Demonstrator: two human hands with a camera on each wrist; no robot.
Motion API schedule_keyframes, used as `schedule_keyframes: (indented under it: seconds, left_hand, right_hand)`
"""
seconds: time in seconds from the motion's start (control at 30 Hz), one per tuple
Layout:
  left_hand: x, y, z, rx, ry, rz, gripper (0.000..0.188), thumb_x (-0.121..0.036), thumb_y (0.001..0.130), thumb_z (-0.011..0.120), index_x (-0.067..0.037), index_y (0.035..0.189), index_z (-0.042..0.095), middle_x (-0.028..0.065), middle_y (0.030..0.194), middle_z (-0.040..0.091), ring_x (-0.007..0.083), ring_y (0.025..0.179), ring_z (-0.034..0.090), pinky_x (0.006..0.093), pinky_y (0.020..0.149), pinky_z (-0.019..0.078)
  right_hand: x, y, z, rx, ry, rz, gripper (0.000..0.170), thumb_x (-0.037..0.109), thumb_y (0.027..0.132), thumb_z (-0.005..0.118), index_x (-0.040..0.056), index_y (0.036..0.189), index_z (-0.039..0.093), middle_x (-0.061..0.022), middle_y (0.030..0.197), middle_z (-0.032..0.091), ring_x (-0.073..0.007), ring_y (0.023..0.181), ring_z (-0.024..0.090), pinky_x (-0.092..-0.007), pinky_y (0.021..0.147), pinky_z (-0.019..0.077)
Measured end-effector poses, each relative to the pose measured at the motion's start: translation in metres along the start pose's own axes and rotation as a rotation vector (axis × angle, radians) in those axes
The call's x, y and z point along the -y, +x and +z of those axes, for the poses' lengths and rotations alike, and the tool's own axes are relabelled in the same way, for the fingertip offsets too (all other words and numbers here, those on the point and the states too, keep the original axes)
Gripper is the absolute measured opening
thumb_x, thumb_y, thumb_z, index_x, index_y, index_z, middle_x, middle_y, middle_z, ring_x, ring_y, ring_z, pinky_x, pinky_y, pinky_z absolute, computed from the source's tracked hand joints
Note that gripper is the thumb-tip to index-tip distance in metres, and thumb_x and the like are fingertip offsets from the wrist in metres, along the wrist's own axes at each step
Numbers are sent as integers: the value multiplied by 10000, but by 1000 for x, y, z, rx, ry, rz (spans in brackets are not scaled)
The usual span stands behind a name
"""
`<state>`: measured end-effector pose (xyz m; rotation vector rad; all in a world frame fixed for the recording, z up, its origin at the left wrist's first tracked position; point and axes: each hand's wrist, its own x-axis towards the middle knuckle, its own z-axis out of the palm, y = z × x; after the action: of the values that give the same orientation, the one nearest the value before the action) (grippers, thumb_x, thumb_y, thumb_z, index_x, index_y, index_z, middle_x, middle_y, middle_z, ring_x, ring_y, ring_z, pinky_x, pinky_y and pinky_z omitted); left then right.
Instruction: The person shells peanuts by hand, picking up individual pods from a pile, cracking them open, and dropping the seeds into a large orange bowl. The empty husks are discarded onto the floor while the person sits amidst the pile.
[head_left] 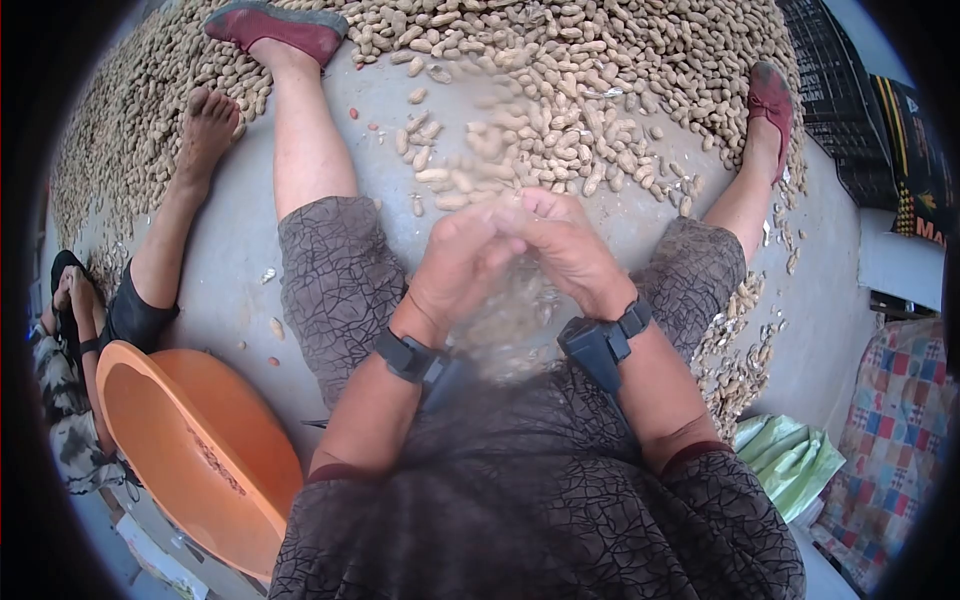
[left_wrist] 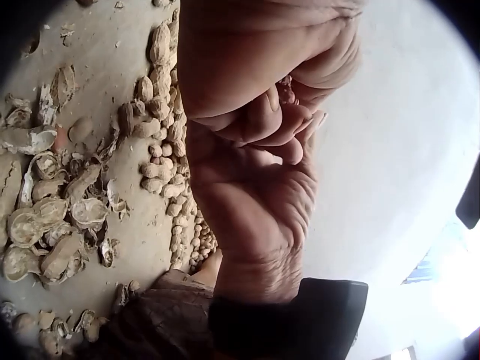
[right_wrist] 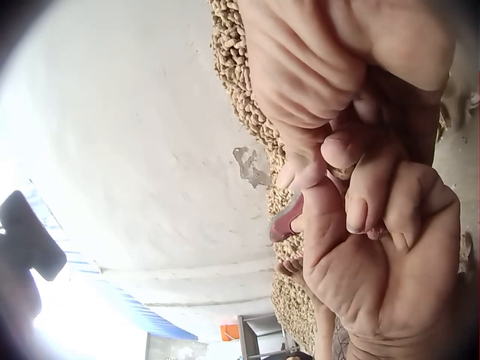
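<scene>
My left hand [head_left: 455,260] and right hand [head_left: 568,245] meet between the spread legs, fingertips together. A tan bit of peanut [right_wrist: 341,173] shows between the fingertips in the right wrist view, mostly hidden by them. The left hand's fingers curl over reddish peanut kernels [left_wrist: 286,91], seen in the left wrist view. Curled in toward the left, the right hand [left_wrist: 259,206] grips at the peanut, its fingertips partly covered. Below the hands in the head view, a blurred patch of broken shells [head_left: 510,325] lies on the floor.
A large heap of unshelled peanuts [head_left: 600,60] spreads ahead, with loose ones nearer. An orange basin [head_left: 200,430] holding some reddish kernels stands at left, beside another person's leg [head_left: 165,240]. Empty shells [left_wrist: 64,217] lie below. A green bag [head_left: 790,465] and patterned cloth [head_left: 890,430] are at right.
</scene>
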<state>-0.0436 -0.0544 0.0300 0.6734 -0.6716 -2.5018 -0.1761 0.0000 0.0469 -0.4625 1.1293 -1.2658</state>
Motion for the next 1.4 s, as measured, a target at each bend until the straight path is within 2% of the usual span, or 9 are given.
schedule_keyframes:
  seconds: [0.13,0.2,0.6,1.03,1.13,1.2,1.23,1.3,1.4]
  left_hand:
    - [2,4,1,-74,82,79,278,-146,940,419,19,1141,520,24,742,552,35,541,379,160,488,316]
    - [0,5,5,-179,240,91,292,-150,949,396,1,1174,506,8,712,529,31,535,376,157,474,306]
    - [7,4,7,-209,630,228,316,-196,961,418,-25,1177,573,-36,702,525,11,579,421,151,492,350]
    - [11,7,6,-358,555,291,276,-131,933,417,18,1071,604,-20,683,524,32,570,433,181,497,362]
    - [8,6,0,-390,424,196,221,-151,900,455,-8,972,607,-18,644,517,63,608,513,230,543,448]
    - [11,9,-12,-295,950,407,257,-174,917,427,1,978,606,-7,638,526,82,574,515,240,521,440]
    - [11,9,-14,-297,948,408,257,-174,917,427,1,978,606,-7,638,526,82,574,515,240,521,440]
    - [8,9,-13,-225,130,110,304,-219,938,406,13,1004,592,18,646,539,105,525,499,246,484,419]
    - [1,6,-1,-121,15,78,418,-312,987,338,25,1203,460,41,615,491,89,463,418,227,461,389]
  right_hand:
    - [13,-4,3,-91,-64,-52,204,201,855,619,2,815,603,-5,691,584,-62,575,534,-194,515,419]
    - [12,-2,-6,-221,-284,-49,219,224,851,627,10,810,610,-11,672,585,-56,553,513,-192,502,403]
    - [4,3,-6,-70,-12,46,203,178,883,589,13,764,589,-30,638,587,-64,538,540,-158,421,370]
    - [-5,2,12,-178,-66,9,170,163,861,599,7,792,582,-44,643,574,-98,523,527,-202,447,403]
    - [-6,0,15,-196,-161,-13,141,138,864,574,2,829,587,-59,667,595,-98,522,529,-204,469,413]
    - [-9,0,16,-197,-130,-41,135,129,867,555,-1,850,584,-65,676,602,-99,517,525,-207,477,421]
    - [-7,-1,17,-196,-132,-40,135,129,867,555,-1,850,584,-65,676,602,-99,517,525,-207,477,421]
    - [-4,-2,20,-183,-56,-49,131,124,867,547,-2,855,580,-52,669,588,-97,507,515,-213,470,423]
    - [-7,0,15,-170,-12,-66,126,125,868,544,3,854,574,-28,666,562,-89,510,503,-213,464,425]
